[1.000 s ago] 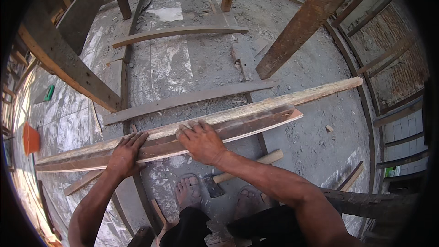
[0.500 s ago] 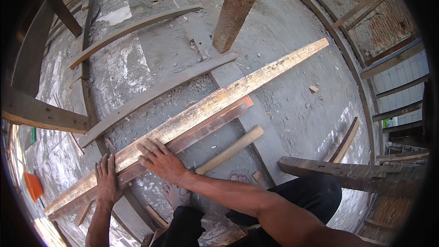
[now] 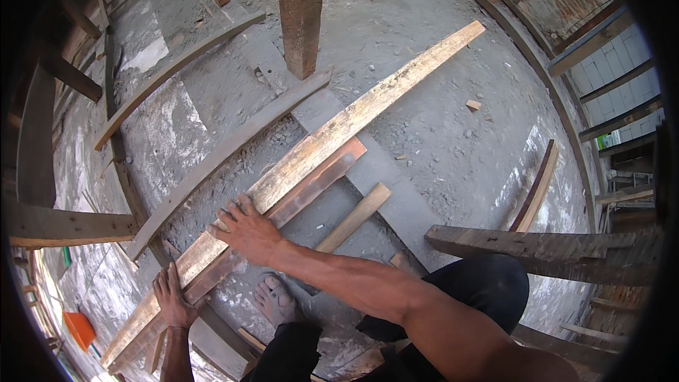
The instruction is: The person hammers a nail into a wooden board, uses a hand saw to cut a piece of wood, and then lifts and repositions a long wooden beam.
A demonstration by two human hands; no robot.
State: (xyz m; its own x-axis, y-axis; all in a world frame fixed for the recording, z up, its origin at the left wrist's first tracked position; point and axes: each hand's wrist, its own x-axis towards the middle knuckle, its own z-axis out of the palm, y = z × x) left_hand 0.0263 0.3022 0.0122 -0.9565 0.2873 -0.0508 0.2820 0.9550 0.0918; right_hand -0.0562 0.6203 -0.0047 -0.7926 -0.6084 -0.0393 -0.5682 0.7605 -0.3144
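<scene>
Diagonally, a pale plank (image 3: 368, 110) runs under the spread, unclasped right hand (image 3: 247, 232) and bent left hand (image 3: 174, 300).
It stretches away rightward of them, right hand nearer its middle; left's clasp unclear.

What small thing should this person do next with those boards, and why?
Perhaps curl the right hand more firmly around the pale plank: its fingers lie spread over the top, and the plank's far end reaches well past the darker timber alongside, so it may be awkward to steady. The left hand rests nearer the other end.
</scene>
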